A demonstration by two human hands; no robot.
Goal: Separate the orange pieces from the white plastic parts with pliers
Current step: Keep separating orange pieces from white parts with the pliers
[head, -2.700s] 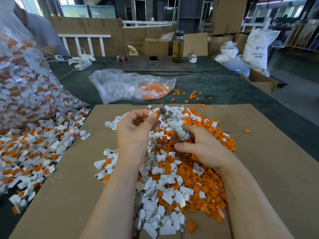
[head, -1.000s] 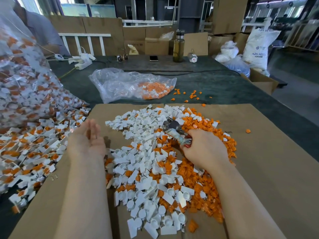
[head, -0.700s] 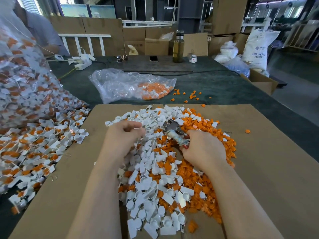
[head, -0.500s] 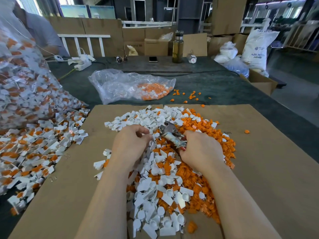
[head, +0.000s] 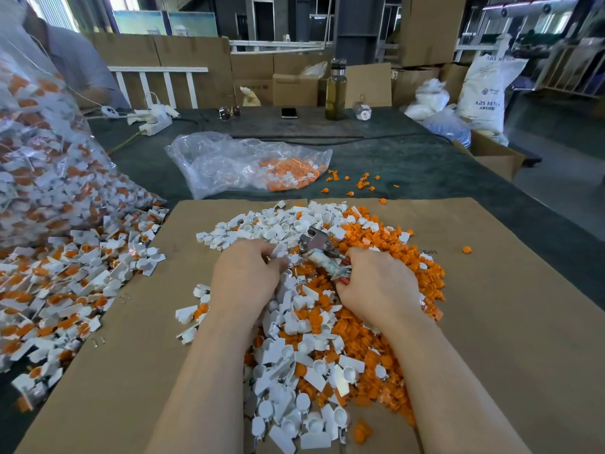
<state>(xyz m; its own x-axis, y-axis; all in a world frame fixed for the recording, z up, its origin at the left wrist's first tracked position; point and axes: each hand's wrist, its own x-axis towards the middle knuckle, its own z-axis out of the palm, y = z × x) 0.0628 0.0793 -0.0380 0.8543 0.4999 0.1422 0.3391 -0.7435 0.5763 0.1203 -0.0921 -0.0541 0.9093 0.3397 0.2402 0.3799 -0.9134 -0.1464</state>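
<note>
Worn metal pliers with red handles point(head: 319, 253) lie over the mixed heap of white plastic parts point(head: 288, 365) and orange pieces point(head: 360, 326) on flat brown cardboard point(head: 491, 322). The right hand point(head: 376, 285) has its grip closed round the handles; the left hand point(head: 244, 275) pinches a white part beside the pliers' head. A clear plastic bag of orange pieces point(head: 248, 163) sits beyond on the green bench point(head: 409, 165).

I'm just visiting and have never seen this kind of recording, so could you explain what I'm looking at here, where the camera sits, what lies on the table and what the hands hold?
No machine here: a person works bare-handed, and the single picture comes from a camera worn on their head, looking down. A sheet of cardboard carries a heap of white plastic parts mixed with loose orange pieces. The right hand grips pliers. The left hand pinches a white part beside the plier tip. To the left lie unsorted parts spilling from a big clear bag; a smaller bag lies behind.
</note>
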